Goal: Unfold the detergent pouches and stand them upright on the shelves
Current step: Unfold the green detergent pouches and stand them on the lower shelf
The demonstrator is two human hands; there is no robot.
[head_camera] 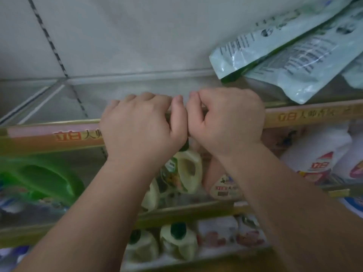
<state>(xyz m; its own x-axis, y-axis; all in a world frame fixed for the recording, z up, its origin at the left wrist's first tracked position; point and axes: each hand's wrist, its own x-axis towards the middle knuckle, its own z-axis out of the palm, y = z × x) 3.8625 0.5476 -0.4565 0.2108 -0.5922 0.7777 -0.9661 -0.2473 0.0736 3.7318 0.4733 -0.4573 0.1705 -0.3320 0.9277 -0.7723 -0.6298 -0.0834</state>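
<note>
Two pale green detergent pouches lie overlapping and tilted at the back right of the top shelf, printed backs facing up. A third pouch edge shows at the far right. My left hand and my right hand sit side by side at the shelf's gold front rail. Both have their fingers curled over the rail, thumbs almost touching. Neither hand touches a pouch; the nearest pouch is up and to the right of my right hand.
The top shelf's left and middle surface is bare metal, with a white back wall behind. Below stand a green detergent jug, cream bottles, white bottles, and more cream bottles lower down.
</note>
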